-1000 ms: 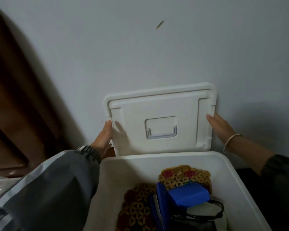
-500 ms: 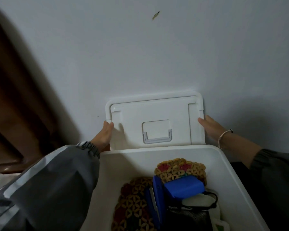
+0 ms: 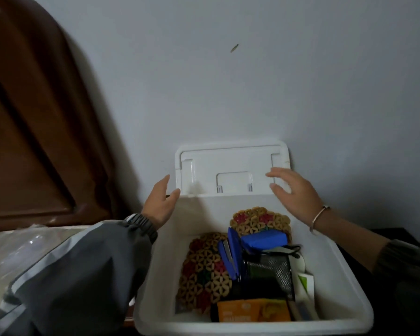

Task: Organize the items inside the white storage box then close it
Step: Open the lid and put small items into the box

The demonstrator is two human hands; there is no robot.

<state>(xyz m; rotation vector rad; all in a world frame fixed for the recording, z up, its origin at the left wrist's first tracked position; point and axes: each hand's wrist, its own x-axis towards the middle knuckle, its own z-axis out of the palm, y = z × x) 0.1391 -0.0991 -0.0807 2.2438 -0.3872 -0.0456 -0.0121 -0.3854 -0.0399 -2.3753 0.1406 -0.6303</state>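
Observation:
The white storage box (image 3: 344, 282) stands open below me. Its white lid (image 3: 230, 163) stands upright behind the box, leaning against the wall. My left hand (image 3: 159, 204) hovers by the lid's lower left corner with fingers spread, holding nothing. My right hand (image 3: 292, 192) is in front of the lid's right side, fingers straight and apart, not gripping it. Inside the box lie two woven flower-pattern mats (image 3: 205, 265), a blue stapler (image 3: 230, 253), a blue block (image 3: 263, 240), a black mesh holder (image 3: 272, 267) and an orange packet (image 3: 252, 310).
A pale grey wall (image 3: 252, 81) rises right behind the lid. A dark brown wooden headboard (image 3: 34, 117) fills the left. A surface under clear plastic (image 3: 22, 246) lies at the lower left. The area right of the box is dark.
The lid sank lower behind the box and now leans on the wall. Both hands let go of its side edges and opened; the view tilted down, showing more of the box.

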